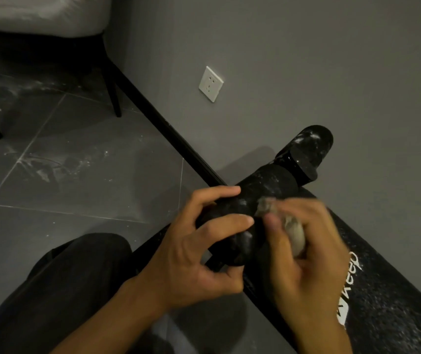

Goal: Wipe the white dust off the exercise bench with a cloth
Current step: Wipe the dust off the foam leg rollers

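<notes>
Fingers [219, 221] of the left hand [191, 254] curl round the near foam roller [263, 185] of the exercise bench [388, 310], steadying it; fingers [306, 213] of the right hand [306, 254] clench the balled cloth [295, 237] against its dusty top; better to turn the roller while wiping, since white specks show along its far end

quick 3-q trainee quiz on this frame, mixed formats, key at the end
1. True or false: the right hand holds the cloth.
2. The left hand: A) grips the near foam roller B) hangs idle C) holds the cloth
3. Fill in: the white logo on the bench pad reads ___.
Key: 1 true; 2 A; 3 keep
</notes>
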`<state>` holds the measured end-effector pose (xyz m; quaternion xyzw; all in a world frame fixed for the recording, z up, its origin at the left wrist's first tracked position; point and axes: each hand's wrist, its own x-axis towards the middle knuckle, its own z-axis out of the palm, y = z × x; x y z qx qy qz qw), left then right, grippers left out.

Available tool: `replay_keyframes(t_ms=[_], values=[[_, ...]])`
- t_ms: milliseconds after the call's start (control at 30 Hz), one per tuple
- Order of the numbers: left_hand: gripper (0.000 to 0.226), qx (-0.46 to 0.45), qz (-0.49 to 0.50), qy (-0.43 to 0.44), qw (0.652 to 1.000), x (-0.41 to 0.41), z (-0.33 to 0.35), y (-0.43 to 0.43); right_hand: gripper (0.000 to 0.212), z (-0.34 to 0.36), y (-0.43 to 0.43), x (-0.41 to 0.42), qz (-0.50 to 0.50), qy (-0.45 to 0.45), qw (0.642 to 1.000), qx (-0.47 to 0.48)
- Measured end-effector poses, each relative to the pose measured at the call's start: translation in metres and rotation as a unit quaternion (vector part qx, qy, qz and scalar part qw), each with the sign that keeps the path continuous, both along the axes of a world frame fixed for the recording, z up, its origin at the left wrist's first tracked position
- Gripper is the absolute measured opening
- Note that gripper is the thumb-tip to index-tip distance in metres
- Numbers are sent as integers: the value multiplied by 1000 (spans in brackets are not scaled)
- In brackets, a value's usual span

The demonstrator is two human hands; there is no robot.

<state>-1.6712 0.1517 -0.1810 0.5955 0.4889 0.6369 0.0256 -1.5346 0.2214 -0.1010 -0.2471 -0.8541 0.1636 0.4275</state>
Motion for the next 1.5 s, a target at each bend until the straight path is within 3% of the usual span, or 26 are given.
replay_keyframes(t_ms=[67,233,433,600,800,967,1133,1333,1500], values=[[65,0,1,0,1000,0,-1,0,12,-3,-1,3,15,-10,999,27],[61,5,7,-18,1000,5,1,0,9,9,35,-14,-99,16,995,-18],[64,7,8,-18,1000,4,-2,1,14,-4,0,2,7,-5,999,35],[64,10,10,-16,1000,5,-1,1,13,5,28,-11,-114,30,993,-26],[59,18,9,-24,1000,5,-3,1,16,-1,-5,0,4,-4,1000,3],[60,14,7,-22,1000,5,-3,1,7,6,27,-12,-101,56,990,-77],[59,24,6,-25,999,5,-4,1,12,4,-6,-4,-4,0,1000,-13],[61,16,8,-27,999,5,-3,1,5,21,37,-17,-112,-21,991,-72],[61,16,-1,-26,1000,4,-3,0,10,14,3,-6,15,-27,999,-45]])
